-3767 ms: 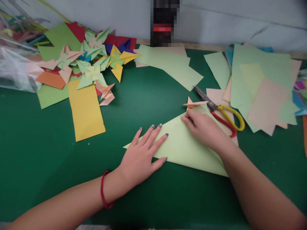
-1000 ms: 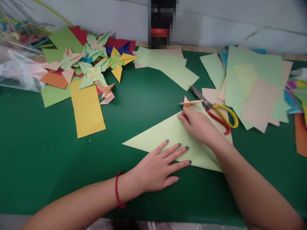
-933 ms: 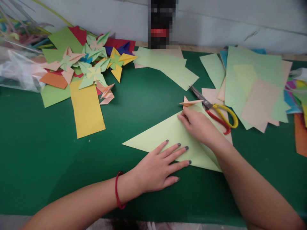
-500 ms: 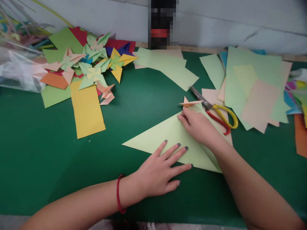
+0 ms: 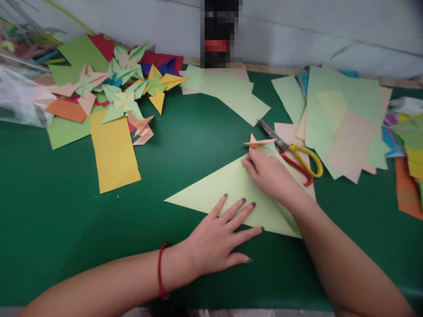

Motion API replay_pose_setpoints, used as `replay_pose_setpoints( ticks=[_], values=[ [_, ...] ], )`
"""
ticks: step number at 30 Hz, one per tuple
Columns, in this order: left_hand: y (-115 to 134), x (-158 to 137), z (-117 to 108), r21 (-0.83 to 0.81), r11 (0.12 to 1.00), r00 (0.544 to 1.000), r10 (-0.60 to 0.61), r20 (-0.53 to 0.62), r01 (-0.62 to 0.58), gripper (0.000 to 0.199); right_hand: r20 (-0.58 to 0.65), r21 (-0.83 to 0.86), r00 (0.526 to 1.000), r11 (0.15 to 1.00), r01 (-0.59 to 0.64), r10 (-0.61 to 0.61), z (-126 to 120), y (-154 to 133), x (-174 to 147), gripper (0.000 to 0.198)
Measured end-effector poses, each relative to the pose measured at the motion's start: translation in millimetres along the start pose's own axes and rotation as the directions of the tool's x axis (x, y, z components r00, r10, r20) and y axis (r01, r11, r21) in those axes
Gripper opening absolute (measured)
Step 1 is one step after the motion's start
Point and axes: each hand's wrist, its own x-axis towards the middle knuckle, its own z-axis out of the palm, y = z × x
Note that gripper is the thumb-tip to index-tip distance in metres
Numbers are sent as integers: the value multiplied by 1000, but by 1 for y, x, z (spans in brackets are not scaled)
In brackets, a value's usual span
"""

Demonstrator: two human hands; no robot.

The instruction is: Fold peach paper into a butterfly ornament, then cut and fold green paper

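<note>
1. Green table top (image 5: pixel 66 229) with a pale wall behind it, paper scattered all over. I'll use the scissors (image 5: pixel 291 152) as the landmark; they lie flat with yellow and red handles.
2. Just left of and nearer than the scissors lies a light green paper triangle (image 5: pixel 211 193), folded flat on the table, its long point aimed away from the scissors.
3. Right hand (image 5: pixel 272 178) is right next to the scissors' blades, curled fingers pressing down on the triangle's upper corner. Not gripping anything, just pushing on the paper.
4. Left hand (image 5: pixel 218 237) sits further from the scissors on the near side, fingers spread wide and flat, fingertips on the triangle's lower edge, palm on the table. Red string bracelet (image 5: pixel 160 270) on that wrist.
5. A small peach folded piece (image 5: pixel 257 142) touches the scissors' blade side, just beyond the right hand.
6. Right behind the scissors' handles is a loose stack of pale green and peach sheets (image 5: pixel 343 119).
7. Far left of the scissors: a yellow rectangle (image 5: pixel 114 152) and a heap of folded paper pinwheels (image 5: pixel 125 94).
8. The only container is a clear plastic bag (image 5: pixel 20 97) way off at the left edge; there's something pinkish inside, but I can't tell what.
</note>
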Motion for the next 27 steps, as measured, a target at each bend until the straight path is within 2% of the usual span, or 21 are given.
replay_pose_setpoints(
  ticks=[5,16,27],
  values=[
    [-2,0,0,8,1000,1000,25,-3,-25,67,-21,-15,1000,1000,16,-17,0,0,-1,18],
    [-1,1,1,79,997,1000,1,15,-2,78,-8,4,1000,1000,7,-7,0,-1,0,18],
    [4,0,4,66,998,1000,-13,-23,15,68,7,-4,1000,1000,1,-1,-1,-2,0,19]
  ],
)
